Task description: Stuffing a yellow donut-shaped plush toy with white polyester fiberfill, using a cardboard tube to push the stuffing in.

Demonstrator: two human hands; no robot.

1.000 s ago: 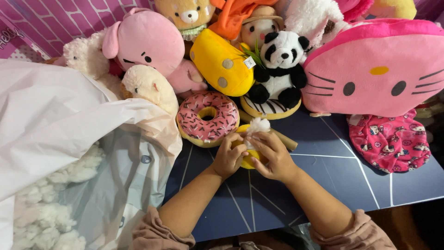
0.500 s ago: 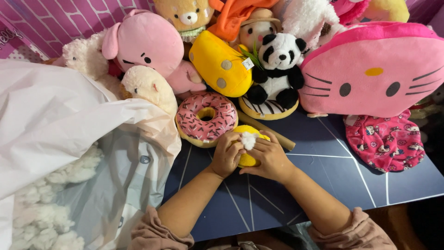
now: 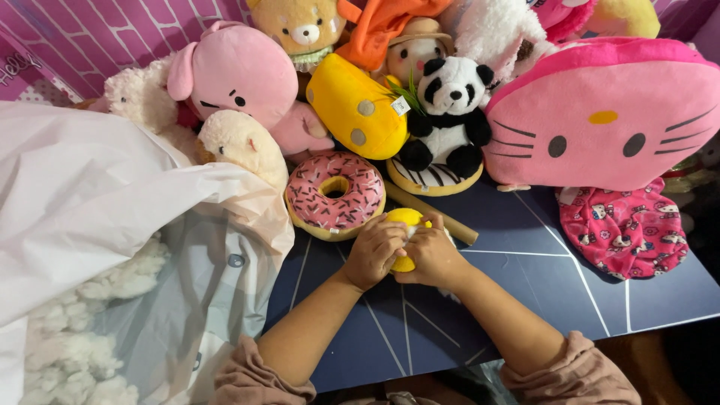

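Yellow toy [image 3: 406, 219] clasped between fingers [image 3: 391, 234] of both hands, top exposed.

Dark blue tabletop [image 3: 525, 285] w/ thin white lines. Along far edge: pink donut cushion [image 3: 335, 193] flat at centre, tan stick [image 3: 431, 214] lying just to its right, striped round cushion [image 3: 435, 178] behind it. Big pink cat-face cushion [image 3: 607, 120] toward far right corner, pink patterned pouch [image 3: 626, 229] flat near right edge. White plastic bag [image 3: 97, 202] of stuffing covers left edge
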